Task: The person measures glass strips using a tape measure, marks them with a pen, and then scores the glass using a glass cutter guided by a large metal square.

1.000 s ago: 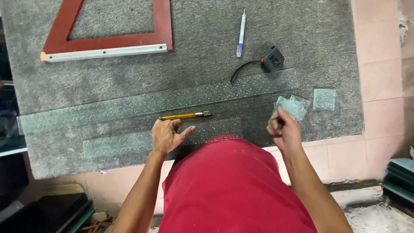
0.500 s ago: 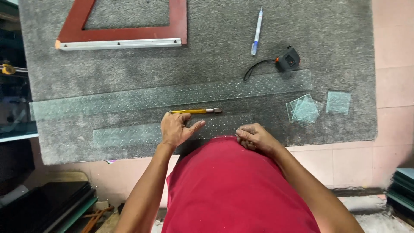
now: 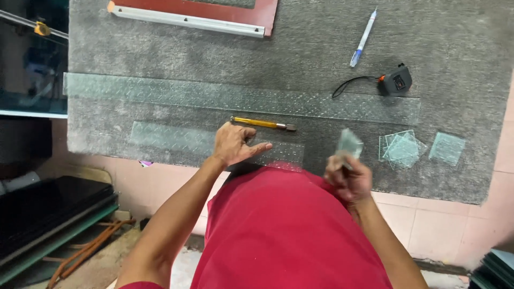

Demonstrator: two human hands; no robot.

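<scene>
**Small glass piece lifted at the right, left hand flat on the short strip**

The right hand [image 3: 347,176] is at lower right of centre, its fingers closed around a small glass piece [image 3: 349,143] that stands up above the knuckles, blurred, clear of the table. The left hand [image 3: 235,145] lies at the centre of the frame with its fingers spread wide and flat, pressing on the right end of a short textured glass strip [image 3: 176,138] that runs leftward along the near edge of the grey carpeted table [image 3: 160,48].

Just above the left hand lies a yellow-handled glass cutter [image 3: 262,123], close to the fingertips but apart from them. Behind it a long textured glass strip [image 3: 241,98] crosses most of the frame. To the right of the lifted piece, a stack of small glass squares [image 3: 401,147] lies on the carpet, with one single glass square [image 3: 446,147] just beside it. A black tape measure [image 3: 395,81] and a blue pen [image 3: 363,38] lie at upper right; a red framing square [image 3: 214,13] fills the top edge.
</scene>
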